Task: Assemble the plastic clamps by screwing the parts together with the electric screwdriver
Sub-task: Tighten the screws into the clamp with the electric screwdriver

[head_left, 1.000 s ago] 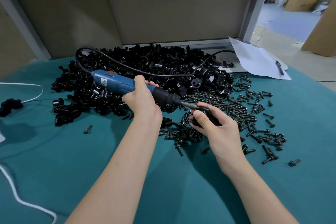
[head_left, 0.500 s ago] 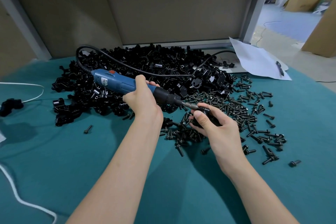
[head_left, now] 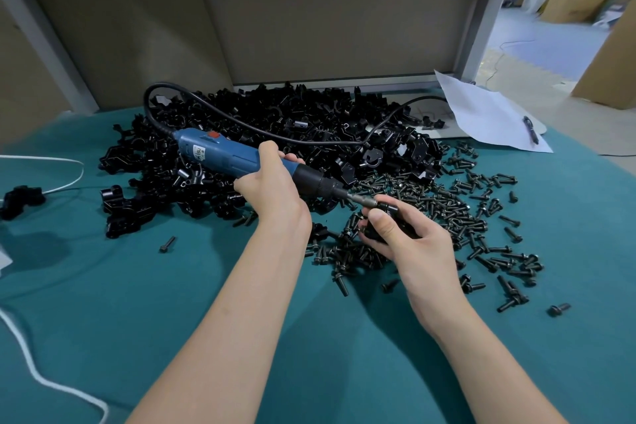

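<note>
A table [head_left: 103, 320] covered in teal cloth carries a heap of black plastic clamp parts [head_left: 275, 121] across its far side, with loose screws [head_left: 464, 217] scattered to the right of the heap and nearer the person. The blue electric screwdriver [head_left: 234, 155], its black cord [head_left: 309, 140] looping back over the heap, lies at a slant in the left hand [head_left: 272, 189], whose fingers wrap the barrel. The right hand [head_left: 413, 241], just to the right and nearer, closes thumb and fingers around a small black clamp [head_left: 395, 217] over the near edge of the scatter. The metal bit [head_left: 361, 200] meets the clamp beside the thumb tip; the screw itself is hidden. The risks appear to lie at that contact. With the clamp braced only by fingers, the tool's twist could spin it out of the grip. The bit could also jump off the screw head and strike the thumb beside it. A tool held off the screw's line may drive it crooked and chew the plastic thread, and running too long could crack the part. The cord, lying on the heap, could snag and tug the tool off line.
</note>
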Motion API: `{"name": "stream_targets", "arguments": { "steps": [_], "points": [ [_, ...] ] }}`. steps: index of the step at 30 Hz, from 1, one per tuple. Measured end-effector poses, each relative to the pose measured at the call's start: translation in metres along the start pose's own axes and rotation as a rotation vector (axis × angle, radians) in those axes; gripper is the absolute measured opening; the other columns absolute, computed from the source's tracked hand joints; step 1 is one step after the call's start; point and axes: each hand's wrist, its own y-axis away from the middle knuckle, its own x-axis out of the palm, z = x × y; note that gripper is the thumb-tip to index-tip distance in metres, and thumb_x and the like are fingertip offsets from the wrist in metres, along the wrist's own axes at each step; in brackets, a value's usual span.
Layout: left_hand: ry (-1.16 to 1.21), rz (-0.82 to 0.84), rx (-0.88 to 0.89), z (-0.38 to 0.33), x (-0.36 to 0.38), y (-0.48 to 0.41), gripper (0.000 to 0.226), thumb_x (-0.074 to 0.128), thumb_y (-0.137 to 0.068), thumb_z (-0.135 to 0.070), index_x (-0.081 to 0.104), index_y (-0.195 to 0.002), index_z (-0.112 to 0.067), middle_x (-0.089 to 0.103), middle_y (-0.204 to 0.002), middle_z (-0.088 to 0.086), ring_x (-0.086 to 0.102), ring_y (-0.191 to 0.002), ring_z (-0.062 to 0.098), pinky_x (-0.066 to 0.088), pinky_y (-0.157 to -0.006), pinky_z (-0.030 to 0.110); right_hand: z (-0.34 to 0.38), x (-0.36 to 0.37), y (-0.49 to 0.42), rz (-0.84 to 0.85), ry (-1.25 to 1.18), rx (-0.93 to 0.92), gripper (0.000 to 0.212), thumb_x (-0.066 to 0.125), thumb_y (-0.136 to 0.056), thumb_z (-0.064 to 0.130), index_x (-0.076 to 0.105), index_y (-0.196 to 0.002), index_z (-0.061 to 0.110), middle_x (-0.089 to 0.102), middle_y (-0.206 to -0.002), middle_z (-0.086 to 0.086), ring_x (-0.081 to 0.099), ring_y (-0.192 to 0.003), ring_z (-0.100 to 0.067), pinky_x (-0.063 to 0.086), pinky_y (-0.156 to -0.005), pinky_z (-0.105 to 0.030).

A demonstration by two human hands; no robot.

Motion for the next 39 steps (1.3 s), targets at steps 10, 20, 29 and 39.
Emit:
{"name": "stream_targets", "arguments": {
  "steps": [10, 20, 29, 39],
  "points": [
    [0.005, 0.007, 0.008, 0.000, 0.000, 0.002, 0.030, 0.059, -0.086, -0.004, 0.044, -0.112, -0.005, 0.057, -0.070, 0.005, 0.057, -0.053, 0.014, 0.054, -0.059, 0.026, -0.002, -0.001, -0.001, 0.001, -0.040, 0.024, 0.042, 0.081, -0.070, 0.045, 0.081, -0.107, 0.026, 0.072, -0.109, -0.024, 0.076, -0.094, -0.023, 0.063, -0.086, -0.038],
    [-0.012, 0.009, 0.002, 0.000, 0.001, 0.003, 0.030, 0.059, -0.085, -0.004, 0.043, -0.111, -0.004, 0.058, -0.056, -0.001, 0.057, -0.050, 0.014, 0.054, -0.057, 0.026, -0.003, -0.002, -0.002, 0.000, -0.011, -0.004, 0.033, 0.079, -0.077, 0.038, 0.080, -0.108, 0.028, 0.075, -0.104, -0.016, 0.076, -0.099, -0.024, 0.063, -0.086, -0.034],
    [0.003, -0.035, -0.004, -0.004, 0.004, 0.005, 0.032, 0.059, -0.087, 0.000, 0.044, -0.115, -0.003, 0.056, -0.080, 0.008, 0.056, -0.045, 0.010, 0.052, -0.053, 0.024, 0.000, -0.005, 0.000, 0.028, 0.082, -0.051, 0.026, 0.078, -0.081, 0.038, 0.079, -0.107, 0.036, 0.076, -0.103, -0.008, 0.075, -0.099, -0.017, 0.060, -0.088, -0.028],
    [0.006, -0.021, -0.297, -0.038, -0.006, -0.024, 0.023, 0.059, -0.096, -0.003, 0.046, -0.115, -0.008, 0.055, -0.079, 0.007, 0.053, -0.055, 0.015, 0.051, -0.048, 0.024, 0.001, -0.007, 0.009, 0.076, 0.538, -0.419, 0.029, 0.069, -0.087, 0.045, 0.065, -0.115, 0.055, 0.070, -0.110, 0.025, 0.068, -0.100, -0.004, 0.053, -0.080, -0.014]
  ]
}}
